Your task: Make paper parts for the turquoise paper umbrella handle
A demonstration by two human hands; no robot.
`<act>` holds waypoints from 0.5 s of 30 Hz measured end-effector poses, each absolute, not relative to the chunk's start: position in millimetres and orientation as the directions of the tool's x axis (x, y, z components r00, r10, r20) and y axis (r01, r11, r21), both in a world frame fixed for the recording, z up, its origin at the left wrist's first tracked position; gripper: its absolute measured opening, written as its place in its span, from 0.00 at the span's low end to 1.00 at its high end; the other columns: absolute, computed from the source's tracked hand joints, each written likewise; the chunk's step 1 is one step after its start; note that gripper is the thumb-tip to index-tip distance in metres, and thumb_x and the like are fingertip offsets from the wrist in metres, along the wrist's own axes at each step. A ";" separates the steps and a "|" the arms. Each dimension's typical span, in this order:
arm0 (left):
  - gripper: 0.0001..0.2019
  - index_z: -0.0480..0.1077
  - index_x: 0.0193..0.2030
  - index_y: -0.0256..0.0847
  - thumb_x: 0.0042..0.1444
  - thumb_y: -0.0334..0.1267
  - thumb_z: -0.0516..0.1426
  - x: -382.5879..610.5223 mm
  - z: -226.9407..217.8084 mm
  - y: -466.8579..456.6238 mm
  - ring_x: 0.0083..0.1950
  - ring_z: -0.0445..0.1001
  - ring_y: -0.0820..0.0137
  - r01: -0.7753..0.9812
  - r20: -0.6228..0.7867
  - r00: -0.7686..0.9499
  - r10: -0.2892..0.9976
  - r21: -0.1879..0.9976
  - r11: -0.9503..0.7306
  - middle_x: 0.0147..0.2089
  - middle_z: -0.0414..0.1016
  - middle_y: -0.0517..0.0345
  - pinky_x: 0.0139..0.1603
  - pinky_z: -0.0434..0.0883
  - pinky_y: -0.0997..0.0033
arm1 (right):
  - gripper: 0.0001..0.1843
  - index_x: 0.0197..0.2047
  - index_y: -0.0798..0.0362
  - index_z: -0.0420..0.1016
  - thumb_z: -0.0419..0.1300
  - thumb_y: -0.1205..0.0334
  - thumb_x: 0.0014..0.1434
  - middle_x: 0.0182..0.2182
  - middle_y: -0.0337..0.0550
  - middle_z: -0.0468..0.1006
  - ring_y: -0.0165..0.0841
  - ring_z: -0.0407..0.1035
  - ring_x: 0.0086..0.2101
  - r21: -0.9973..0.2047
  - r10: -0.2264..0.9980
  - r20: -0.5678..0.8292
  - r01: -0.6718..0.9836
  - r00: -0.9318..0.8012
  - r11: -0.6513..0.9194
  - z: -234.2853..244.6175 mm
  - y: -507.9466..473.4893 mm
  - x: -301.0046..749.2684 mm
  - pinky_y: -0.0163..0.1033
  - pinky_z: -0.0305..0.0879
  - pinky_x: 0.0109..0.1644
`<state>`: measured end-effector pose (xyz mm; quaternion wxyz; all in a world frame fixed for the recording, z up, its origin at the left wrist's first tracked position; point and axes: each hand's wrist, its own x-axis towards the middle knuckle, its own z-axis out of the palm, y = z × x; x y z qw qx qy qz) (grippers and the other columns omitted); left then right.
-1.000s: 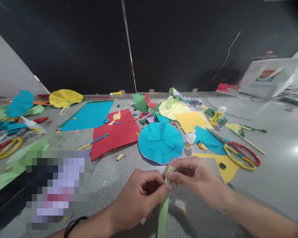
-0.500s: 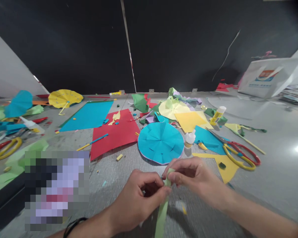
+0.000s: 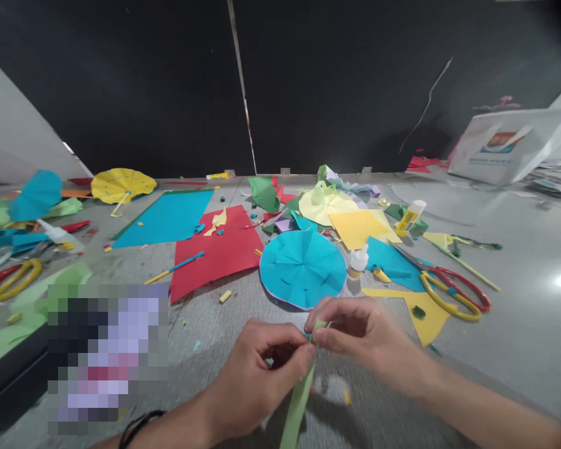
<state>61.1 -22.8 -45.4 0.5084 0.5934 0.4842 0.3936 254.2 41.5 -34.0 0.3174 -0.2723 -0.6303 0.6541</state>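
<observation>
My left hand [image 3: 266,368] pinches a light green paper strip [image 3: 299,405] between thumb and forefinger; the strip hangs down toward the table's near edge. At the strip's upper end, my right hand [image 3: 355,327] is closed on it with thumb and fingertips. A small bit of blue shows between the fingertips, too small to make out. Just beyond both hands lies a round, pleated blue paper disc [image 3: 302,268] with a pale purple rim. A small white-capped glue bottle [image 3: 357,262] stands beside the disc on its right.
Red-and-yellow-handled scissors [image 3: 451,296] lie at right, near a glue stick [image 3: 410,218] and yellow paper [image 3: 427,318]. Left of the disc are a red sheet [image 3: 215,255] and a blue sheet [image 3: 168,215]. A dark wall [image 3: 331,81] closes off the back.
The strip's hanging end has swung slightly left, and its top is now tucked lower between my fingertips. A bit of blue now shows there. Both hands stay in nearly the same place.
</observation>
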 end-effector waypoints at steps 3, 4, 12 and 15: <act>0.18 0.75 0.25 0.36 0.65 0.42 0.59 60.6 -44.9 -22.6 0.18 0.61 0.78 0.219 0.007 0.222 0.975 0.974 -0.056 0.20 0.76 0.56 0.19 0.59 0.78 | 0.15 0.33 0.51 0.82 0.73 0.49 0.60 0.35 0.41 0.82 0.33 0.75 0.36 -0.997 0.761 0.046 -0.072 -0.647 -0.001 -33.0 41.6 254.0 0.40 0.73 0.42; 0.18 0.76 0.25 0.36 0.64 0.41 0.59 60.6 -44.8 -22.3 0.18 0.62 0.78 0.232 0.014 0.220 0.975 0.970 -0.066 0.20 0.76 0.56 0.19 0.59 0.78 | 0.14 0.33 0.51 0.82 0.73 0.49 0.61 0.35 0.41 0.82 0.33 0.75 0.37 -0.997 0.762 0.053 -0.075 -0.646 0.006 -32.9 41.6 254.2 0.40 0.73 0.43; 0.14 0.74 0.30 0.37 0.64 0.44 0.58 62.3 -43.2 -21.4 0.17 0.59 0.79 0.090 -0.084 0.254 0.964 0.994 0.063 0.22 0.76 0.59 0.18 0.59 0.79 | 0.08 0.33 0.50 0.86 0.74 0.55 0.60 0.35 0.42 0.84 0.33 0.76 0.37 -0.995 0.767 0.080 -0.102 -0.636 0.020 -35.7 43.3 255.9 0.39 0.72 0.43; 0.15 0.73 0.29 0.38 0.64 0.44 0.59 62.0 -42.8 -21.1 0.17 0.59 0.79 0.085 -0.084 0.246 0.966 0.994 0.065 0.22 0.74 0.60 0.17 0.57 0.79 | 0.08 0.33 0.49 0.87 0.75 0.55 0.59 0.34 0.42 0.84 0.33 0.77 0.36 -0.993 0.771 0.086 -0.121 -0.631 0.012 -37.7 43.8 255.6 0.39 0.73 0.42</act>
